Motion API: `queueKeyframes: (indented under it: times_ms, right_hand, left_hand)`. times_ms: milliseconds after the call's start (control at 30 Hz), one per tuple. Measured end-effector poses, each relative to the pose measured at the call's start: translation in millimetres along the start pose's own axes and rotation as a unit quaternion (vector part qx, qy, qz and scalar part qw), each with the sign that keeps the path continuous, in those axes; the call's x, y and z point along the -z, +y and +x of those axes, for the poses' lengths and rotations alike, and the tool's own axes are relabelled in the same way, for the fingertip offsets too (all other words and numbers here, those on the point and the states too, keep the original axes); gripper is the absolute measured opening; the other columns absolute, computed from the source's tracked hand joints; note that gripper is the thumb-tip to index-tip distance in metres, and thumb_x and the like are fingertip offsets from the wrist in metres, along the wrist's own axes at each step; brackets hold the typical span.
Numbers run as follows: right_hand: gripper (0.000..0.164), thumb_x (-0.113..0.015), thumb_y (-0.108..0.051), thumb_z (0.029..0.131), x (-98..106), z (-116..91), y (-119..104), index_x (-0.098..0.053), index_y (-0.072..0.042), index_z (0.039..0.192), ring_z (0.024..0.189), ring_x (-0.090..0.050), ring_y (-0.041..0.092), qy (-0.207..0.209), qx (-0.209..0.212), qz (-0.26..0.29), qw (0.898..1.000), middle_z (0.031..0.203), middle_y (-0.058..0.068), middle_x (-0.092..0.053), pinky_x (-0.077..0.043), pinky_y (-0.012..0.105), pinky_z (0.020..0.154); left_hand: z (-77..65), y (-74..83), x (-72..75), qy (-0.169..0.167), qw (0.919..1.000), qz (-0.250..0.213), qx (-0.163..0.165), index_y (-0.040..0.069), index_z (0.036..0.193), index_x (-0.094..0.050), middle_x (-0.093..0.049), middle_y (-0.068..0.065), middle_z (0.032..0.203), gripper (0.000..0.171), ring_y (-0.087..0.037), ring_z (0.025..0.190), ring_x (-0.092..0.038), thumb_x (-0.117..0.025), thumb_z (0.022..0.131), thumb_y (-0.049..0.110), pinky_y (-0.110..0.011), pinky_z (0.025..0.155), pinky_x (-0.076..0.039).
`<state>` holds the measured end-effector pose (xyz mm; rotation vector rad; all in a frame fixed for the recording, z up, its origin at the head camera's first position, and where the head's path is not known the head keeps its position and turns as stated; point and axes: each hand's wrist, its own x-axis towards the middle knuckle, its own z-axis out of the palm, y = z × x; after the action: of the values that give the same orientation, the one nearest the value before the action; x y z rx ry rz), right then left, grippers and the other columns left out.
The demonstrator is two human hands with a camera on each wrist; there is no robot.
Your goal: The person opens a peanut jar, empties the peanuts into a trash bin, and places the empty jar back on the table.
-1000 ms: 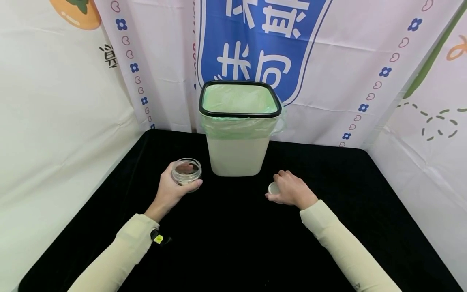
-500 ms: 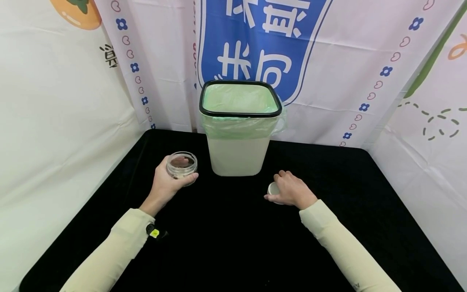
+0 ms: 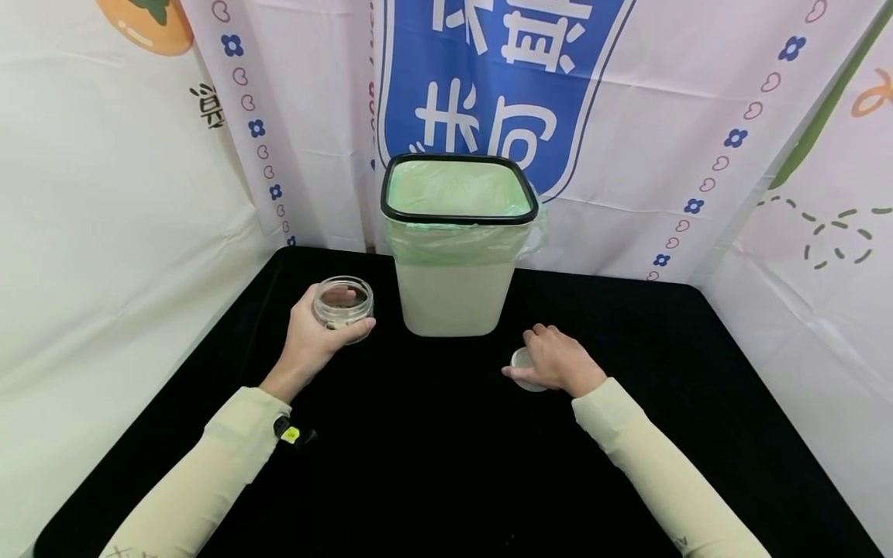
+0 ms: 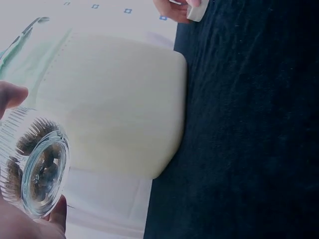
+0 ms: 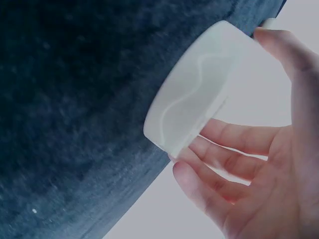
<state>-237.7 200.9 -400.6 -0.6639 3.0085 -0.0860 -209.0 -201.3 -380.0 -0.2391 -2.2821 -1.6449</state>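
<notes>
Here, two hands (image 3: 307, 332) (image 3: 562, 364) hold one jar (image 3: 343, 313) and one round white object (image 5: 192, 94).

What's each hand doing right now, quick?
Left hand: holding a clear, ribbed, open-topped jar.
Right hand: holding a white round piece; dish or lid, I cannot tell.

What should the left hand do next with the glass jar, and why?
Probably the left hand should ease the glass jar toward the mouth of the bin. The jar is uncovered, with brown pieces inside, and held beside the bin, not above it; a green liner is in place. The right hand holds a white round object.
</notes>
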Motion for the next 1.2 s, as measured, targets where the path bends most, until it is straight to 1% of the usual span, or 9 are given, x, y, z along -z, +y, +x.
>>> queueKeyframes:
  times_ms: [100,300,533,633,867,1067,1200]
  right_hand:
    - [0.073,-0.065,-0.068,0.094,4.8,1.4,1.7,-0.069,0.001,0.117,0.101,-0.067,0.034,-0.009,0.001,0.005,1.0,0.114,0.019,-0.068,-0.059,0.054,0.092]
    - [0.073,-0.061,-0.069,0.097,16.0,3.7,4.6,-0.069,-0.002,0.125,0.104,-0.069,0.032,-0.024,-0.005,0.019,1.0,0.119,0.017,-0.069,-0.059,0.053,0.093]
    - [0.077,-0.059,-0.068,0.097,31.3,3.8,5.8,-0.067,0.0,0.132,0.113,-0.069,0.035,-0.012,-0.017,0.036,0.999,0.126,0.018,-0.069,-0.058,0.055,0.096]
    - [0.075,-0.059,-0.066,0.098,38.0,4.8,6.6,-0.067,0.0,0.133,0.115,-0.069,0.035,-0.003,-0.02,0.033,0.999,0.127,0.019,-0.069,-0.058,0.055,0.098]
    - [0.069,-0.06,-0.061,0.099,54.2,5.6,10.1,-0.068,0.001,0.13,0.116,-0.068,0.038,0.021,-0.016,0.026,0.999,0.126,0.02,-0.07,-0.057,0.056,0.099]
    - [0.068,-0.059,-0.059,0.1,75.6,5.0,13.0,-0.067,0.002,0.13,0.119,-0.067,0.04,0.033,-0.011,0.032,0.999,0.128,0.021,-0.07,-0.054,0.058,0.101]
    - [0.067,-0.059,-0.058,0.101,94.1,4.7,13.3,-0.066,0.002,0.129,0.117,-0.068,0.042,0.041,-0.011,0.046,0.998,0.129,0.022,-0.07,-0.054,0.059,0.102]
  left_hand:
    - [2.2,3.2,2.2,0.0,1.0,0.004,-0.004,0.004,0.138,-0.058,-0.07,-0.019,0.131,0.064,0.0,0.106,-0.066,-0.09,0.085,0.018,-0.008,0.086,-0.053]
    - [5.6,8.6,7.2,0.0,0.9998,0.017,-0.005,0.006,0.142,-0.056,-0.068,-0.018,0.133,0.067,-0.001,0.108,-0.064,-0.09,0.086,0.021,-0.008,0.087,-0.051]
    - [10.5,16.9,10.3,0.011,0.9996,0.019,-0.017,0.005,0.14,-0.057,-0.07,-0.016,0.13,0.067,-0.002,0.108,-0.065,-0.091,0.084,0.019,-0.007,0.087,-0.051]
    - [12.8,21.0,11.9,0.017,0.9993,0.025,-0.021,0.004,0.139,-0.058,-0.07,-0.015,0.129,0.067,-0.001,0.107,-0.064,-0.092,0.083,0.019,-0.007,0.087,-0.051]
    - [17.8,28.7,16.8,0.026,0.9988,0.027,-0.031,0.005,0.139,-0.058,-0.07,-0.017,0.13,0.068,-0.001,0.108,-0.064,-0.092,0.082,0.017,-0.008,0.088,-0.05]
    - [23.3,38.4,20.8,0.041,0.9976,0.031,-0.045,0.002,0.134,-0.06,-0.071,-0.016,0.126,0.065,-0.005,0.108,-0.065,-0.094,0.079,0.016,-0.008,0.088,-0.05]
    - [28.1,44.9,23.7,0.044,0.9969,0.042,-0.05,0.003,0.132,-0.06,-0.072,-0.013,0.125,0.065,-0.007,0.107,-0.065,-0.094,0.079,0.018,-0.009,0.088,-0.05]
